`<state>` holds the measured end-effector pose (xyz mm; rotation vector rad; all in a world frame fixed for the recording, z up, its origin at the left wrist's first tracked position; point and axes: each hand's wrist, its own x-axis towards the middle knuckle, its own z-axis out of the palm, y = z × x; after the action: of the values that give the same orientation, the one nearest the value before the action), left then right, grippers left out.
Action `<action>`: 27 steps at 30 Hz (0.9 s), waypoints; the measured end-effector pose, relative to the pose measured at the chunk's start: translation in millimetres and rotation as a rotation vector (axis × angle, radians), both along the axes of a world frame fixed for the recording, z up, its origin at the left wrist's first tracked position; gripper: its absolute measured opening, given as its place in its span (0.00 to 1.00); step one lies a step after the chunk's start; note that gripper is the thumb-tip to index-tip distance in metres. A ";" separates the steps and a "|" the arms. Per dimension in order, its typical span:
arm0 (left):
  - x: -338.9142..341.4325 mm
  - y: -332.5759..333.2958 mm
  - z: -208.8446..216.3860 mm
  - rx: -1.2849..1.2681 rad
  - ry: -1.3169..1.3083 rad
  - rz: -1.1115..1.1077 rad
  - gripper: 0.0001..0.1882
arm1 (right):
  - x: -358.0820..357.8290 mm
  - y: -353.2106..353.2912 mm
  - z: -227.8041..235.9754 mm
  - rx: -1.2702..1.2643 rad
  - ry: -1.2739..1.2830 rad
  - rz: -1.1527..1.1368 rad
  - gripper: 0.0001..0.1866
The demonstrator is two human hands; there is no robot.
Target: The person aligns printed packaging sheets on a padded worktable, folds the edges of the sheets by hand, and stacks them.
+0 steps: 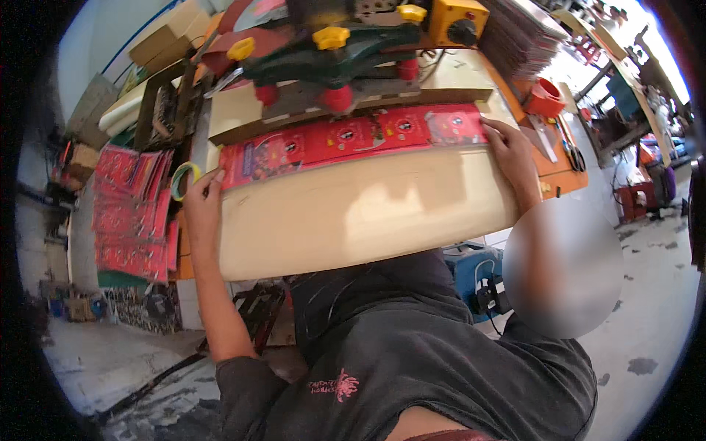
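Note:
A long strip of red printed plastic packaging [334, 143] lies across a pale cream board [368, 198], along its far side. My left hand [202, 198] pinches the strip's left end, thumb and fingertips together. At the right end, my right hand [509, 151] is closed on the strip's edge, with some fingers hidden. Just beyond the strip stands a dark green press [331, 59] with yellow knobs and red feet above a metal bar. Beside my left hand is a yellow-green roll of tape [179, 184].
Stacked red printed packages [132, 213] sit at the left, below a tray [162, 106]. On the right are a red tape dispenser [544, 98], a ruler [543, 136] and scissors [573, 154]. A yellow control box [457, 22] stands behind, near piled sheets [518, 37].

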<state>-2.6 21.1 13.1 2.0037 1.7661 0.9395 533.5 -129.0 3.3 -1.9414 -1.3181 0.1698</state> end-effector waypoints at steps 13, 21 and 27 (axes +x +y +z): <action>1.6 -11.5 -13.2 0.062 -0.094 -0.043 0.18 | -10.9 -14.0 -8.5 0.136 0.038 0.010 0.15; 14.1 -21.3 -0.7 0.048 -0.059 -0.036 0.19 | -12.4 -15.8 -10.0 0.154 0.029 -0.026 0.14; 11.1 -19.0 -8.0 0.049 -0.063 -0.022 0.19 | -17.7 -13.6 -9.4 0.199 -0.002 -0.037 0.13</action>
<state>8.5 2.1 5.1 1.9968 1.7003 1.0371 515.8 -142.6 -6.1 -1.7968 -1.2501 0.0172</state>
